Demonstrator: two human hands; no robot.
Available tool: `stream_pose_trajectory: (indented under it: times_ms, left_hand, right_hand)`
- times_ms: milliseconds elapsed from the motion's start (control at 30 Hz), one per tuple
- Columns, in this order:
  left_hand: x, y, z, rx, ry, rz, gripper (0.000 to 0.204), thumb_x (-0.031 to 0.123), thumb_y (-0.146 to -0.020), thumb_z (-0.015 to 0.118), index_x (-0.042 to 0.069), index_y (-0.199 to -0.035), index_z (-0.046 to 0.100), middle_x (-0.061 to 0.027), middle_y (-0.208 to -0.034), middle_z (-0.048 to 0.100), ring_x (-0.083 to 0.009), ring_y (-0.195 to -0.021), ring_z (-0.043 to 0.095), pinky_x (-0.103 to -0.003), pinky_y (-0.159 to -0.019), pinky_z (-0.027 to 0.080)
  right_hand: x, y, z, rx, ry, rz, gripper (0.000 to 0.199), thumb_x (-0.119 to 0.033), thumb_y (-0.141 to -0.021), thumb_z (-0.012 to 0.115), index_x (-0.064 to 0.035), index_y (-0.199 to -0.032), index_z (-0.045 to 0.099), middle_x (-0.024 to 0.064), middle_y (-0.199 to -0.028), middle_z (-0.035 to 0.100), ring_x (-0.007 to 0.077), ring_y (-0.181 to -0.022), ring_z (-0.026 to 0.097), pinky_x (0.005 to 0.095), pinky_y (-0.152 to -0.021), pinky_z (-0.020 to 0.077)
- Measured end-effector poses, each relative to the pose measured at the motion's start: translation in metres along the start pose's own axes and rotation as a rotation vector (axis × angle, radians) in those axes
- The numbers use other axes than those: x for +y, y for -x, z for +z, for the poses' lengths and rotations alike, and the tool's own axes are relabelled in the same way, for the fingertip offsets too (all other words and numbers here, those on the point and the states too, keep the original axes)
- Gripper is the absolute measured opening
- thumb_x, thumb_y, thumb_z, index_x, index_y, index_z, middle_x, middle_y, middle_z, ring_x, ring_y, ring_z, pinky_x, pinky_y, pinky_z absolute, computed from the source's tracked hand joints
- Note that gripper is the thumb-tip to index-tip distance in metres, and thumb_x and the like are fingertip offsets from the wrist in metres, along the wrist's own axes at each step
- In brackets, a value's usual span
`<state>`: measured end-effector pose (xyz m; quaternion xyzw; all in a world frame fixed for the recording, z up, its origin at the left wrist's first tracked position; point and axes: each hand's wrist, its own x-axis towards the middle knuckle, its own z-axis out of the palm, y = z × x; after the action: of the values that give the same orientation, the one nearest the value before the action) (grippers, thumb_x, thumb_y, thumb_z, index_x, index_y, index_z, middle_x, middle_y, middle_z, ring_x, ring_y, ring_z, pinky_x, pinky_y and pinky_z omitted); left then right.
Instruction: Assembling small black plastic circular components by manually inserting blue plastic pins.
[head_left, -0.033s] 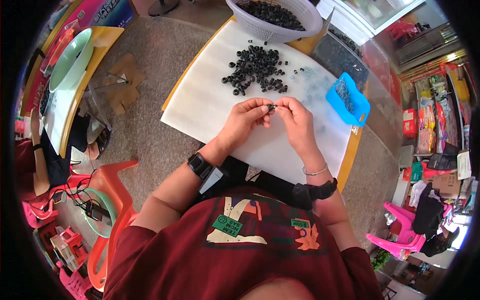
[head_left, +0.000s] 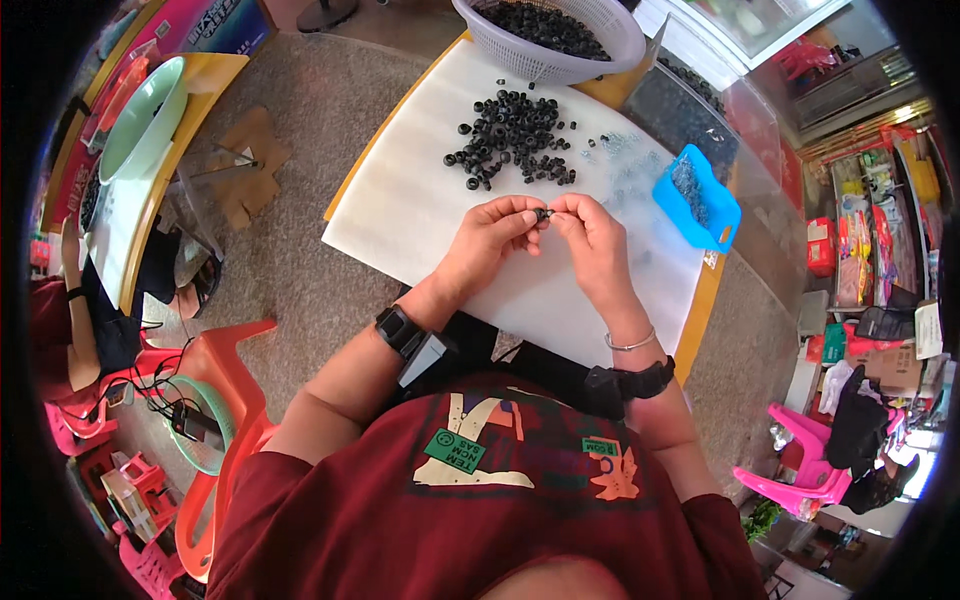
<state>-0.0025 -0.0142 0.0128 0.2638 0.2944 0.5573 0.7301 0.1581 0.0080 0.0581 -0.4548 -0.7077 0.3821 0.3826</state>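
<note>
Fingertips of our left hand (head_left: 497,232) and right hand (head_left: 590,235) pinch one small black rubber ring (head_left: 541,214) above the white tabletop (head_left: 400,215), so we should press gently and straight.

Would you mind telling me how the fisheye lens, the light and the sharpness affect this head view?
Head view: even, soft light, no harsh glare on the white sheet; its straight edges bow toward the dark round rim; the left hand and right hand are fairly sharp, but the small black part pinched between them is too tiny to make out.
</note>
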Motion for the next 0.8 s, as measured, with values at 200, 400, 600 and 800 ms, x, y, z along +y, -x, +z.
stream_pose_trajectory:
  times_ms: [200, 400, 600, 800]
  left_hand:
    - [0.0, -0.001, -0.003, -0.033, 0.022, -0.016, 0.021, 0.007, -0.094, 0.054, -0.004, -0.111, 0.058, -0.0083, -0.094, 0.065, -0.0113, -0.074, 0.06, -0.026, -0.069, 0.052]
    - [-0.003, -0.002, -0.004, -0.068, -0.025, -0.018, 0.022, 0.008, -0.094, 0.054, -0.004, -0.113, 0.058, -0.0086, -0.094, 0.066, -0.0126, -0.074, 0.062, -0.027, -0.071, 0.054]
    - [-0.004, -0.001, -0.004, -0.075, -0.103, -0.03, 0.021, 0.008, -0.095, 0.053, -0.003, -0.112, 0.058, -0.0075, -0.094, 0.066, -0.0127, -0.075, 0.063, -0.027, -0.073, 0.054]
    - [-0.003, -0.001, -0.004, -0.091, -0.203, -0.06, 0.021, 0.01, -0.097, 0.051, -0.003, -0.112, 0.057, -0.0067, -0.092, 0.064, -0.0132, -0.078, 0.064, -0.028, -0.076, 0.055]
  right_hand:
    - [-0.006, 0.001, -0.002, -0.018, 0.133, -0.126, 0.011, -0.006, -0.09, 0.057, 0.0017, -0.097, 0.059, 0.0141, -0.089, 0.064, 0.0243, -0.078, 0.064, 0.0323, -0.07, 0.0504]
    - [-0.007, -0.001, -0.005, -0.061, 0.337, -0.254, 0.007, -0.006, -0.089, 0.053, -0.0002, -0.093, 0.056, 0.0152, -0.086, 0.06, 0.0324, -0.083, 0.059, 0.0414, -0.072, 0.0471]
    - [-0.008, 0.001, -0.006, -0.077, 0.545, -0.46, 0.007, -0.006, -0.084, 0.055, -0.0028, -0.09, 0.054, 0.0133, -0.084, 0.056, 0.0319, -0.081, 0.055, 0.0414, -0.074, 0.0443]
    - [-0.007, 0.002, -0.008, -0.118, 0.631, -0.495, 0.009, -0.007, -0.083, 0.057, -0.0043, -0.091, 0.054, 0.0112, -0.083, 0.056, 0.0305, -0.081, 0.055, 0.0404, -0.074, 0.044]
